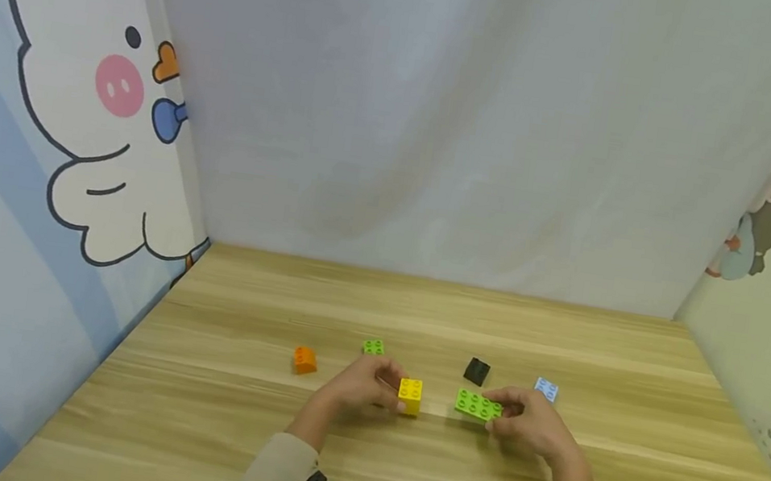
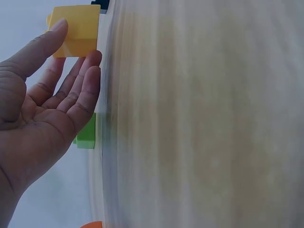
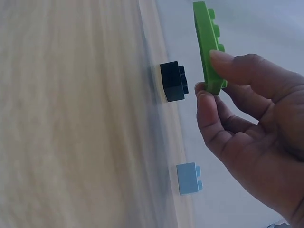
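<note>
A: What is each hand holding?
B: The left hand (image 1: 360, 387) pinches a yellow brick (image 1: 410, 396), a tall studded block. The right hand (image 1: 528, 424) pinches a flat lime plate (image 1: 478, 405). Both are near the table's (image 1: 200, 427) front edge, mid-width.

A: And the loose pieces?
B: One orange brick (image 1: 305, 360), one small green brick (image 1: 374, 346), one black brick (image 1: 476, 371), one pale blue brick (image 1: 545, 389).

no legible text, no labels

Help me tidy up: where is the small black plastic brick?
In the head view the small black plastic brick lies on the wooden table, right of centre, just behind the flat green plate and left of the light-blue brick.
</note>
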The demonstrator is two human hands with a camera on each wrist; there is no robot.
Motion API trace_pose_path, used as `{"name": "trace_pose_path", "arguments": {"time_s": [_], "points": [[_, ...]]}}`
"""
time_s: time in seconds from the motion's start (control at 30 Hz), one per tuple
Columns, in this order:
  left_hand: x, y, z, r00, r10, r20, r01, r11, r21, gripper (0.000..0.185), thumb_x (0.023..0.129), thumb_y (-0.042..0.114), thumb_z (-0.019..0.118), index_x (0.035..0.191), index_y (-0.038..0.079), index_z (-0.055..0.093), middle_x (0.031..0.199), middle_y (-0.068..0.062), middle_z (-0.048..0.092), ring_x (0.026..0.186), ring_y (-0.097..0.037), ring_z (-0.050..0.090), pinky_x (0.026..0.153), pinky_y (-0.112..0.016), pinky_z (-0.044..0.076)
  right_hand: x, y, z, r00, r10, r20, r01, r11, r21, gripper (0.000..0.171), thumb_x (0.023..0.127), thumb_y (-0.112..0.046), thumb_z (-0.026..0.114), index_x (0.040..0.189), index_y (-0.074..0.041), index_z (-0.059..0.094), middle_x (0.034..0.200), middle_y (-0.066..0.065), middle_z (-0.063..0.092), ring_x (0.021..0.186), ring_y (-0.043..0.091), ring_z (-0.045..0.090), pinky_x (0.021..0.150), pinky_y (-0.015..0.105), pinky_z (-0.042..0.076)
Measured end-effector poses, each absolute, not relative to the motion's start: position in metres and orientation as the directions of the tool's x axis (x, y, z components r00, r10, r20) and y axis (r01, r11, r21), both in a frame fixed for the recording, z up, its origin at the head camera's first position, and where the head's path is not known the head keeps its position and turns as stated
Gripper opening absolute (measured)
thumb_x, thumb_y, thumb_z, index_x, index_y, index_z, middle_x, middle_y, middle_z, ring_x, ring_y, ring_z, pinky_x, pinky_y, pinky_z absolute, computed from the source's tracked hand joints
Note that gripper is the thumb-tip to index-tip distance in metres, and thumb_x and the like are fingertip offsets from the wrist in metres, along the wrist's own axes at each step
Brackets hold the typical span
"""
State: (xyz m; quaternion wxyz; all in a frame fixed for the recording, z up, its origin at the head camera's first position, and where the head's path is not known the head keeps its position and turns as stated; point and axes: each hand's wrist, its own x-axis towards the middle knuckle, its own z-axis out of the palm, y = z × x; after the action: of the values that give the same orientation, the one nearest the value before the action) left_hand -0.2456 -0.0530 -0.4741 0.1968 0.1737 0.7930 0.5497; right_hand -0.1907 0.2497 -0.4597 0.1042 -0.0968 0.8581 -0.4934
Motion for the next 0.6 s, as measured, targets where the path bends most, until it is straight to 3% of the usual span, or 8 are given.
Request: {"name": "trace_pose_path", "arguments": {"time_s": [0.43, 0.6], "points": [[-0.247, -0.045, -0.477, -0.86, 0.486, -0.152, 0.035, 0.354, 0.935, 0.038, 0.079, -0.008, 0.081, 0.114, -0.005, 0.066, 0.104, -0.01, 0.07, 0.095, -0.017, 0.065, 0.088, -0.036, 0.057, -0.196, 0.241, -0.458, -0.962, -0.271, -0.042, -0.092, 0.463, -0.882, 0.045, 0.084, 0.002, 0.074, 0.126, 0.016, 0.064, 0.101, 0.012, 0.068, 0.085, 0.022, 0.054, 0.067, 0.027, 0.047], [-0.248, -0.043, -0.475, -0.863, 0.483, -0.149, 0.048, 0.372, 0.927, 0.037, 0.079, -0.008, 0.081, 0.113, -0.005, 0.065, 0.104, -0.011, 0.071, 0.096, -0.019, 0.066, 0.088, -0.036, 0.057, -0.198, 0.235, -0.456, -0.972, -0.232, -0.031, -0.089, 0.488, -0.868, 0.045, 0.088, -0.003, 0.076, 0.128, 0.013, 0.063, 0.106, 0.015, 0.068, 0.091, 0.023, 0.059, 0.074, 0.031, 0.051]]}}
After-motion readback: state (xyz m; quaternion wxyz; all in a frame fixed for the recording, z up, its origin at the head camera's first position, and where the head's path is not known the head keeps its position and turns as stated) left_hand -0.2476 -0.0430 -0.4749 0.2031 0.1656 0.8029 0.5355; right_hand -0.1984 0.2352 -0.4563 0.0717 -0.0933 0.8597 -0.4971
